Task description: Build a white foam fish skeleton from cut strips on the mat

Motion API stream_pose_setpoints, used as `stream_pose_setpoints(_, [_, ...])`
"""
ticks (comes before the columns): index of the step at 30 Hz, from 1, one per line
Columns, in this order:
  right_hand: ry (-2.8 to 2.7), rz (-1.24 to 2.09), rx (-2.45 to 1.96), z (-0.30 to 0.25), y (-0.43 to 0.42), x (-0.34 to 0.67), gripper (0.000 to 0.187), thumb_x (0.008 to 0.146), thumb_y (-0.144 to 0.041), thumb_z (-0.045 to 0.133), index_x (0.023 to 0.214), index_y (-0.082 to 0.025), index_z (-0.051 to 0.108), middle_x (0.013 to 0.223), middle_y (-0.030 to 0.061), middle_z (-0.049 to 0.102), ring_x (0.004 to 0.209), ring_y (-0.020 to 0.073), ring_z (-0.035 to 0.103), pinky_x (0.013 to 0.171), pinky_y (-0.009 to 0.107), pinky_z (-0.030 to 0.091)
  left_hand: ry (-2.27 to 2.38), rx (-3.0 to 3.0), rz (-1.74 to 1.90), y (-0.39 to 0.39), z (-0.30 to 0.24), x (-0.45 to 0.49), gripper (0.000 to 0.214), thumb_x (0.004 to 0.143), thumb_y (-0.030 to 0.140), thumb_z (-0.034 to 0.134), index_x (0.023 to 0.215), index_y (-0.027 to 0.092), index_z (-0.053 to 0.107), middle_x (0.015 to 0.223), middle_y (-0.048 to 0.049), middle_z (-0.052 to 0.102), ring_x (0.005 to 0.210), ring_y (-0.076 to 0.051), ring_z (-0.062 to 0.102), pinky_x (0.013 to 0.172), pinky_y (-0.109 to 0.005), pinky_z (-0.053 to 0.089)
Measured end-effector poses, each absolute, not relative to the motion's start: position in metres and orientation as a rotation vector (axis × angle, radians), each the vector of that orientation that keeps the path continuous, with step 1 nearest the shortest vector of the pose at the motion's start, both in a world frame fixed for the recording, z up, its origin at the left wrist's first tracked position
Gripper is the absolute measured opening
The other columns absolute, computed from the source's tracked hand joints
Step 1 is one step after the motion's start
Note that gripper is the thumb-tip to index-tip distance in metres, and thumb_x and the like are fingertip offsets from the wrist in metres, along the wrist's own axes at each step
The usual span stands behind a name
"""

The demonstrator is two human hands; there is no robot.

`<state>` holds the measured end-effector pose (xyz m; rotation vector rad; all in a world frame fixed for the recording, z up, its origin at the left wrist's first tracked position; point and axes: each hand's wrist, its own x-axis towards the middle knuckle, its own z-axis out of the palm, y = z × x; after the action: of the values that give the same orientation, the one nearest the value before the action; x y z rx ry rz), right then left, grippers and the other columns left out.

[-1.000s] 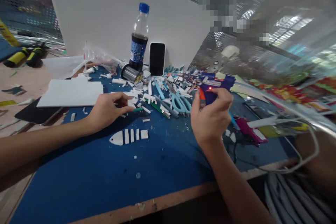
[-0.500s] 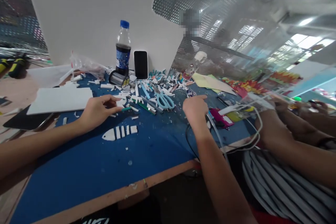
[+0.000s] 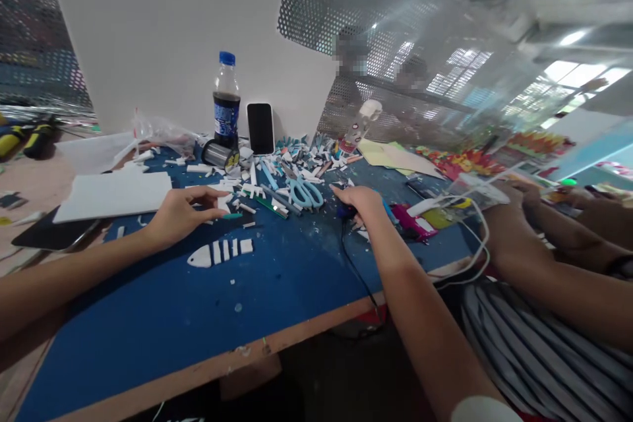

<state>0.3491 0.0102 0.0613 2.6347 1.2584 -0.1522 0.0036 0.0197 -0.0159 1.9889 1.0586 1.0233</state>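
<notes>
My left hand (image 3: 178, 214) rests on the blue mat (image 3: 198, 316), thumb and forefinger pinched on a small white foam piece (image 3: 223, 202) at the edge of the scrap pile. Just in front of it lies a white foam fish (image 3: 217, 252) made of a head and separate strips. My right hand (image 3: 359, 201) is lowered onto the mat and closed over a dark blue glue gun (image 3: 345, 211), mostly hidden under the fingers. Its black cord (image 3: 359, 277) runs off the table's front edge.
Light blue scissors (image 3: 304, 192) lie among foam scraps. A cola bottle (image 3: 226, 102), a phone (image 3: 260, 128) and a metal roll (image 3: 220, 155) stand at the back. A white foam sheet (image 3: 113, 194) lies left. A co-worker's arms (image 3: 544, 244) and white cables (image 3: 469, 237) crowd the right.
My right hand has come down from holding the glue gun up and now rests with it on the mat. The view has swung right, showing the co-worker. My left hand barely moved.
</notes>
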Motion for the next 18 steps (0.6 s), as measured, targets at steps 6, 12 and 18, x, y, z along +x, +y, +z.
stream_pose_setpoints(6, [1.488, -0.151, 2.825, 0.073, -0.024, 0.328, 0.052, 0.098, -0.041, 0.027, 0.107, -0.002, 0.059, 0.11, 0.0296, 0.06, 0.111, 0.0344, 0.058, 0.088, 0.046, 0.043, 1.041, 1.952, 1.032, 0.009, -0.003, 0.011, 0.033, 0.068, 0.039, 0.073, 0.095, 0.019, 0.073, 0.083, -0.0057, 0.072, 0.073, -0.016, 0.065, 0.069, -0.028, 0.056])
stream_pose_setpoints(12, [2.457, -0.948, 2.317, 0.054, -0.045, 0.267, 0.052, 0.095, -0.056, 0.027, 0.075, -0.017, 0.055, 0.065, 0.0041, 0.064, 0.06, 0.0141, 0.062, 0.066, 0.026, 0.047, 0.864, 1.868, 0.999, -0.021, 0.017, 0.041, 0.033, 0.064, 0.036, 0.078, 0.093, 0.02, 0.075, 0.068, -0.0027, 0.068, 0.062, -0.013, 0.059, 0.06, -0.026, 0.052])
stream_pose_setpoints(18, [2.733, -1.671, 1.988, 0.036, -0.051, 0.231, 0.056, 0.093, -0.061, 0.025, 0.06, -0.019, 0.045, 0.047, -0.0039, 0.047, 0.039, 0.0074, 0.046, 0.044, 0.02, 0.039, 0.816, 1.832, 1.159, -0.031, 0.015, 0.056, 0.035, 0.063, 0.039, 0.081, 0.093, 0.023, 0.075, 0.069, -0.0028, 0.065, 0.063, -0.012, 0.054, 0.06, -0.027, 0.049])
